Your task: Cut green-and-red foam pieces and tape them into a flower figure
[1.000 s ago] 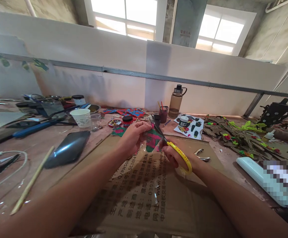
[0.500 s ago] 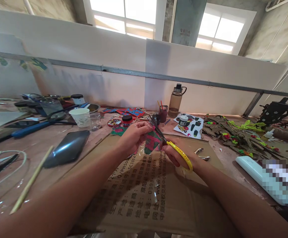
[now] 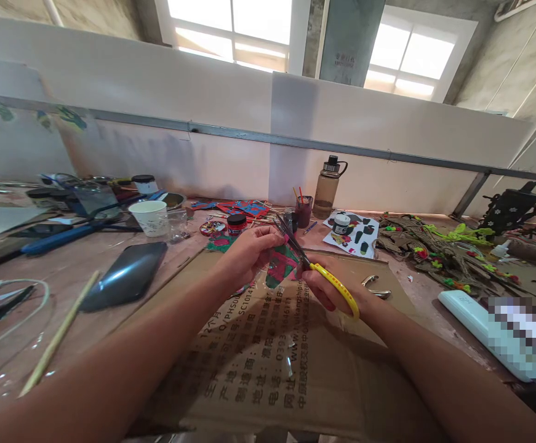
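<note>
My left hand (image 3: 255, 249) pinches a small red-and-green painted sheet (image 3: 280, 266), its fingers closed at the upper edge. Yellow-handled scissors (image 3: 335, 284) are gripped in my right hand (image 3: 325, 286), with the fingers wrapped in the handle loops. The dark blades lie along the right side of the sheet, pointing up and left near my left fingertips. Whether the blades are fully closed is hard to make out. Both hands are above a flattened cardboard sheet (image 3: 341, 381) printed with dark lettering. Clear film with glare hangs around the painted piece.
At left lie a black phone (image 3: 127, 275), a wooden stick (image 3: 60, 335) and a paper cup (image 3: 148, 218). Behind my hands stand a red paint jar (image 3: 237, 225) and a water bottle (image 3: 327, 187). Small pliers (image 3: 377, 288) and a white case (image 3: 482, 332) are at right.
The painted sheet has turned and tilted slightly between my hands. Both hands and the scissors stay almost in the same place.
</note>
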The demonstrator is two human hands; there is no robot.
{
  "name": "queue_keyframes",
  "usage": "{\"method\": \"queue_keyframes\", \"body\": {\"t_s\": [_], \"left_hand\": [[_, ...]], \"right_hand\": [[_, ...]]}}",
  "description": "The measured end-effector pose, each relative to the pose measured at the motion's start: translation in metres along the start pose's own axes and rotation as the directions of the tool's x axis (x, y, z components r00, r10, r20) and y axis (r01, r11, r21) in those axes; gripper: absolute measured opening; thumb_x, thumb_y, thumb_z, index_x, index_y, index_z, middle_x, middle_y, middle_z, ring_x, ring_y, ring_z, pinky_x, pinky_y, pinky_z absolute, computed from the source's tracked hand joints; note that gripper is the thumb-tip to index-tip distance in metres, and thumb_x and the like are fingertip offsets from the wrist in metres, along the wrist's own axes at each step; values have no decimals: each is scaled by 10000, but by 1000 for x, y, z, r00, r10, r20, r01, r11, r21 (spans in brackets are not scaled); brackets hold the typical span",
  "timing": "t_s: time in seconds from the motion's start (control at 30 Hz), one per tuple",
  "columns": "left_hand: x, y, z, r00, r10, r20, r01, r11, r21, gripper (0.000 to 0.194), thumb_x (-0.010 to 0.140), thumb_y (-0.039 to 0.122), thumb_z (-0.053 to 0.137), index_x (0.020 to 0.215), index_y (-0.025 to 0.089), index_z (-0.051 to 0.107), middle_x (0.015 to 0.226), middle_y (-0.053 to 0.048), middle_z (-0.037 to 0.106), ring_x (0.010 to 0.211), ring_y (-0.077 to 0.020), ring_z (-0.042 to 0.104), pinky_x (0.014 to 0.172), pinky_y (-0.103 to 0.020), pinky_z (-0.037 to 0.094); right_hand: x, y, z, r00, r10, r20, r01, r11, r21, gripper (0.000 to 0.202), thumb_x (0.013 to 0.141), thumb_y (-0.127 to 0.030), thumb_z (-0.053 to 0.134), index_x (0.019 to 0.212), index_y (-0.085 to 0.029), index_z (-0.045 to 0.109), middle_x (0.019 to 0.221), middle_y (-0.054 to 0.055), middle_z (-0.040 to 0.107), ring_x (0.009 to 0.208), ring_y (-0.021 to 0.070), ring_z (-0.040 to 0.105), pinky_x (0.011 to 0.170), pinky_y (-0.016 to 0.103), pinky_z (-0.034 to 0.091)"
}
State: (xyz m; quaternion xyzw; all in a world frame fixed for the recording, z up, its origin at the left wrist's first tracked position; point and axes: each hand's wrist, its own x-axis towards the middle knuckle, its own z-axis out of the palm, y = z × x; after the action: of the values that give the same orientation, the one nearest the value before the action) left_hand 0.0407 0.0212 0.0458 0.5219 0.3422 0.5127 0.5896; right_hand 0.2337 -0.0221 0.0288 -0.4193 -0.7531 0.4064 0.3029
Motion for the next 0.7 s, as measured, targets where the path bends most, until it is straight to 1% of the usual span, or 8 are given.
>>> {"method": "queue_keyframes", "body": {"t_s": [0.17,0.3,0.4,0.57,0.7], "left_hand": [[0,1,1,1000,-12,5,12,1000,-18,264,555,269,790,587,163,551,606,27,492,481,-75,440,420,-192,314],[-1,1,1,1000,-22,3,22,1000,-17,257,560,268,791,614,167,561,595,25,499,464,-86,454,398,-196,301],[-2,2,1,1000,-29,10,29,999,-30,272,551,272,800,607,167,555,598,30,500,469,-85,472,408,-198,329],[-1,2,0,999,-19,26,19,1000,-4,285,562,283,799,576,164,540,586,37,473,459,-69,439,393,-193,281],[0,1,-1,999,-15,29,15,1000,-12,264,563,281,799,586,159,566,616,26,497,486,-72,446,418,-193,335]], "right_hand": [[-1,-1,-1,1000,-3,15,3,1000,7,133,874,-321,435,803,-213,464,453,-89,377,388,88,317,452,234,235],[-1,-2,-1,1000,12,3,-12,1000,-21,109,878,-283,441,817,-211,495,462,-83,381,407,99,334,467,237,257],[0,-3,0,1000,13,-9,-13,999,-30,119,883,-283,440,805,-214,497,451,-80,376,398,103,332,462,241,255],[0,-3,0,1000,-11,0,11,1000,-25,126,885,-290,441,797,-214,489,457,-80,379,394,97,328,453,237,254],[-1,-2,0,1000,-28,-5,28,1000,-4,130,894,-294,441,811,-206,488,470,-87,368,398,87,308,446,231,235]]}}
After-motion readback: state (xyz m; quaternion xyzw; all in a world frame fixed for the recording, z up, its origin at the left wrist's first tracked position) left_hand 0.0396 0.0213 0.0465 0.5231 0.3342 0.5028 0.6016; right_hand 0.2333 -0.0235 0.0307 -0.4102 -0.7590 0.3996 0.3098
